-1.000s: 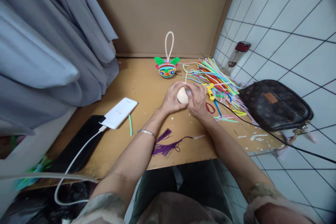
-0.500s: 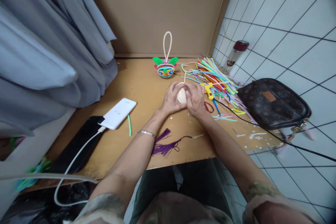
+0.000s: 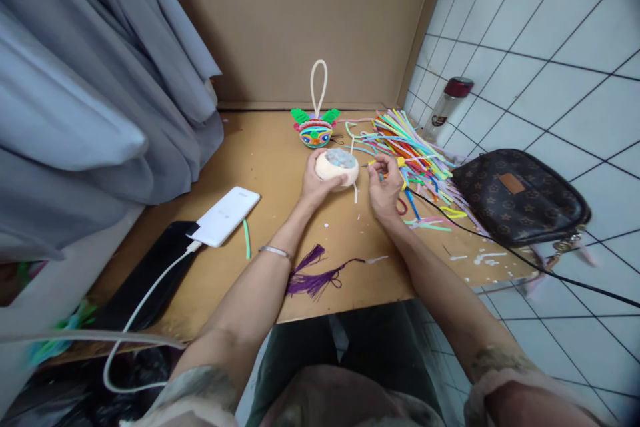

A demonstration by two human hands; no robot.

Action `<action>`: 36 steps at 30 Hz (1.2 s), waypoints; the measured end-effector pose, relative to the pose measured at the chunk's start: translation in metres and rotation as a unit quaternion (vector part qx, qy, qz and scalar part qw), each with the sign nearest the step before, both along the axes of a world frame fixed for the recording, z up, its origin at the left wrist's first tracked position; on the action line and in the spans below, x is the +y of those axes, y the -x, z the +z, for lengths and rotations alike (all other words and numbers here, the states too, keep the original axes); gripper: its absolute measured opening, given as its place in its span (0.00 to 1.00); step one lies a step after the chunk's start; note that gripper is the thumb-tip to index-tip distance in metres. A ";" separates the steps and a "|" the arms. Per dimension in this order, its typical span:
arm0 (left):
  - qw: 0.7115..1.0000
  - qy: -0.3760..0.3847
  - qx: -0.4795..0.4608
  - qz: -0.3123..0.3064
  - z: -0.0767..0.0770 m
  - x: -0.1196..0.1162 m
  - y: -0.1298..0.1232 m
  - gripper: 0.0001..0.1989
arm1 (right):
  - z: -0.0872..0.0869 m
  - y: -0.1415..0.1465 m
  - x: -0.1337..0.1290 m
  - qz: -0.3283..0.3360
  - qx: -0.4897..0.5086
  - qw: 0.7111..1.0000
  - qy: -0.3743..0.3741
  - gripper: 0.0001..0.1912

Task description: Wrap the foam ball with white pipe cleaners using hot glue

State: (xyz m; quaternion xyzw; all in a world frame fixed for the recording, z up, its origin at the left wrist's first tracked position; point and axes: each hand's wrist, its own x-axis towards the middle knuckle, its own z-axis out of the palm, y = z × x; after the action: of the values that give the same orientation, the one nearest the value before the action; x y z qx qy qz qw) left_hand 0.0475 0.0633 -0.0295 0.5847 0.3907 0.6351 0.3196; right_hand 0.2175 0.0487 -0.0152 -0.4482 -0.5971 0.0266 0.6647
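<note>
A round cream-coloured piece (image 3: 326, 168) with a flat, mottled blue-grey top is held by my left hand (image 3: 316, 185), its thumb across the near side. Pale strips stick out behind and below it. To its right, the fingers of my right hand (image 3: 385, 183) are curled over the front part of a yellow glue gun (image 3: 401, 162), whose thin tip points left toward the round piece without touching it. The hand partly hides the gun. Behind, a colourful animal-face ornament (image 3: 316, 135) with green ears and a cream loop sits on the table.
Colourful fuzzy sticks (image 3: 407, 140) are piled at the back right, beside a brown patterned bag (image 3: 530, 203) and a red-capped bottle (image 3: 450, 103). A black cord runs right. Purple tassels (image 3: 317, 280) lie near the front edge; a white phone-like device (image 3: 227, 213) is at left.
My right hand has let go of the round piece and moved right onto the glue gun. My left hand now holds the piece alone, its mottled face showing.
</note>
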 end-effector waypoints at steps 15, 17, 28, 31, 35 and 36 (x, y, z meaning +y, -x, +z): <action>0.920 0.170 -0.204 -0.288 0.022 -0.016 0.010 0.40 | 0.000 0.007 -0.012 0.097 -0.150 0.983 0.036 0.29; 0.917 0.182 -0.202 -0.291 0.022 -0.016 0.011 0.41 | 0.003 0.008 -0.016 0.100 -0.179 0.978 0.032 0.30; 0.873 0.246 -0.298 -0.295 0.026 -0.015 0.014 0.38 | 0.011 0.010 -0.030 0.114 -0.289 0.949 0.061 0.33; 0.857 0.261 -0.349 -0.275 0.027 -0.014 0.014 0.34 | 0.010 0.009 -0.029 0.121 -0.289 0.948 0.058 0.32; 0.886 0.200 -0.356 -0.219 0.022 -0.007 0.014 0.30 | 0.007 0.011 -0.027 0.120 -0.282 0.950 0.066 0.29; 0.899 0.181 -0.344 -0.203 0.019 -0.005 0.015 0.30 | 0.006 0.011 -0.026 0.116 -0.279 0.951 0.070 0.29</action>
State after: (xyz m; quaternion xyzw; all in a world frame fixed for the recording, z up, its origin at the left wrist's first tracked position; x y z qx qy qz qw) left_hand 0.0327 0.0580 -0.0100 0.3284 0.2373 0.6366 0.6562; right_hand 0.2061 0.0227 -0.0091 -0.4112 -0.8031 0.0193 0.4307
